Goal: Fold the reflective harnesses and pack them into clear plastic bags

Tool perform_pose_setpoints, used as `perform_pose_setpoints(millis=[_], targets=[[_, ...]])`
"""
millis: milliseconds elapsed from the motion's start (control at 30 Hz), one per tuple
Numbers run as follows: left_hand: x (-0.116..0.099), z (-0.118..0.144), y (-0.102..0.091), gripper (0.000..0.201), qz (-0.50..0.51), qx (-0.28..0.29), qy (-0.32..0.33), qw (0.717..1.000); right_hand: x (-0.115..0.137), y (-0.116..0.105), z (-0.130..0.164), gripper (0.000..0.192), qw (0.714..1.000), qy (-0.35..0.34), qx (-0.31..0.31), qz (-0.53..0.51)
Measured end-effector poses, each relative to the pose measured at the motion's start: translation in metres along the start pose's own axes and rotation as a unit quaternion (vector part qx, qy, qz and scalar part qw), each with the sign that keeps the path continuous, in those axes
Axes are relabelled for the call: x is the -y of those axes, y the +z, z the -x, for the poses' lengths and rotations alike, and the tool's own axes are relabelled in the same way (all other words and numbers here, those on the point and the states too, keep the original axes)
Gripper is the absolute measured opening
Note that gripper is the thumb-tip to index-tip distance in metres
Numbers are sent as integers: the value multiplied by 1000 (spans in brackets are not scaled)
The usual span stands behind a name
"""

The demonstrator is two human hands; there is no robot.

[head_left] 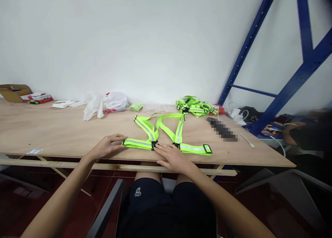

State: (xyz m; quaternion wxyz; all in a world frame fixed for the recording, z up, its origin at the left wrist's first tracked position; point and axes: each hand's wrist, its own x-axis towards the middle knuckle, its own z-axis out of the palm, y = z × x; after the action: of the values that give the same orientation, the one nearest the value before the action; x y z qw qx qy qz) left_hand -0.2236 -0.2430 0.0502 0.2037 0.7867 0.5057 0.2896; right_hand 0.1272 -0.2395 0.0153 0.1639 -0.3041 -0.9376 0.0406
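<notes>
A neon-yellow reflective vest (147, 126) made of elastic straps with silver stripes lies spread on the wooden table in front of me. Two shoulder loops point away from me, and the waist strap (195, 148) runs along the near edge. At the strap's left end, by a black slider, my left hand (109, 147) pinches it between thumb and fingers. My right hand (172, 157) rests flat with fingers stretched over the middle of the waist strap, partly covering the black buckle (154, 145). Another black slider (207, 149) sits at the strap's right end.
Behind the vest lies a heap of similar straps (195, 106). A folded packet (135, 107), a white plastic bag (115, 101) and a cardboard box (15, 92) line the wall. A blurred dark object (223, 130) and a cable lie right, near a blue metal frame (280, 100). Another person's arm shows far right.
</notes>
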Motion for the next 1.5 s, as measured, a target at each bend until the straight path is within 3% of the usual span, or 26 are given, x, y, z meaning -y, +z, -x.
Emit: perform_pose_setpoints(millis=[167,400,767,1067,1333,1500], targets=[[3,-1,-5,49,-44,25,9,999,1,-1,1,54,1000,4,5,0],[1,-3,3,44,-72,57,41,995,-2,-1,0,54,1000,0,5,-10],[4,-3,15,39,-60,53,77,994,-14,-5,-25,26,996,0,-67,-55],[5,-2,18,33,-33,36,98,994,-30,-6,-37,27,991,69,-47,-104],[8,-1,18,33,-44,37,95,994,-35,-9,-33,36,996,26,-66,-51],[13,3,15,34,-49,36,94,994,-42,-1,-31,33,996,-9,-78,-37]])
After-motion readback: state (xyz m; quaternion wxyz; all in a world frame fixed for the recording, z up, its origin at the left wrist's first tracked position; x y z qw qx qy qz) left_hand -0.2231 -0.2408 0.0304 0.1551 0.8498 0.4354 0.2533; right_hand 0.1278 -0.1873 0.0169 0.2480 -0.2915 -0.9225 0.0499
